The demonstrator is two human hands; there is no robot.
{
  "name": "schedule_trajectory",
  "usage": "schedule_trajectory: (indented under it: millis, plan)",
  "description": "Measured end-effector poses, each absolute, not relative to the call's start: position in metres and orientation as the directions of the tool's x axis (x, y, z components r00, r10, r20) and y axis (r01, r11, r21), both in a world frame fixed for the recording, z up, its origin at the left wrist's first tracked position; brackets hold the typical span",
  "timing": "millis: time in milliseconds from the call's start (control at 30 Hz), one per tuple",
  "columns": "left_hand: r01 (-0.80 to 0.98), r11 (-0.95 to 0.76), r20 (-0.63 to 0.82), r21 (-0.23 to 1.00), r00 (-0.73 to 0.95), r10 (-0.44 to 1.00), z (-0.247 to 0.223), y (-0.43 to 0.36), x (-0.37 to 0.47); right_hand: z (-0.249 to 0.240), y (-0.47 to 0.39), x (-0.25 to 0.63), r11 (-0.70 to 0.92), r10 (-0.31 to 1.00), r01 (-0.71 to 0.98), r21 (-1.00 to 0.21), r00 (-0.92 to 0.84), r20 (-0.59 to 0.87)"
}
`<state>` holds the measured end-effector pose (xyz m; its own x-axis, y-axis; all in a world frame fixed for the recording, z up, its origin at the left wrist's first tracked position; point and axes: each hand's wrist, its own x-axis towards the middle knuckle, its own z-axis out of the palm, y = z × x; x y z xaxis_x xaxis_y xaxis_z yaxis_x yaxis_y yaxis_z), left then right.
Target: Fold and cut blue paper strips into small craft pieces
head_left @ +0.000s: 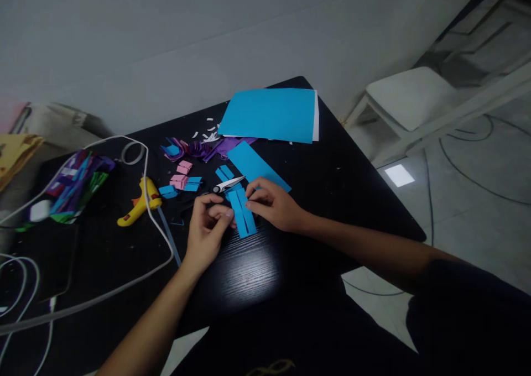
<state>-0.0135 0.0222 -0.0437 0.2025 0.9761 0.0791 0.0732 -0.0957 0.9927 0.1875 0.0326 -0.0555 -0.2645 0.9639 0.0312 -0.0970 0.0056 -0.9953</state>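
One black table (340, 182) forms the working surface. Toward its far edge I see a large blue sheet (269, 113), with white paper showing along its right border. Nearer, a narrower blue rectangle (263, 166) lies aslant, just beside the right hand (276, 204), whose thumb and forefinger are set narrowly apart. Opposite, the left hand (209, 226) has its fingers curled and its thumb drawn close to them. A yellow glue gun (143, 204) rests well to the left. Between the hands is a slit blue paper piece (243, 213), its two side edges at their fingertips; from my remote view I cannot tell whether either pinch closes on it. White-bladed scissors (227, 184) lie just beyond its far end, tips pointing right. Smallest are the pink paper pieces (179, 182), left of the scissors.
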Motion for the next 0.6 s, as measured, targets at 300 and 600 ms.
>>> schedule_trajectory:
  millis: [300, 600]
  plan:
    - [0.321, -0.238, 0.157, 0.916, 0.258, 0.953, -0.0488, 0.0199, -0.0214, -0.0595, 0.0364, 0.1852, -0.029, 0.955, -0.138, -0.99, -0.296, 0.014]
    - [0.383, -0.339, 0.241, 0.859, 0.282, 0.929, -0.0473, 0.0214, -0.0211, -0.0592, 0.0316, 0.1855, 0.082, 0.968, 0.027, -0.996, -0.242, 0.073]
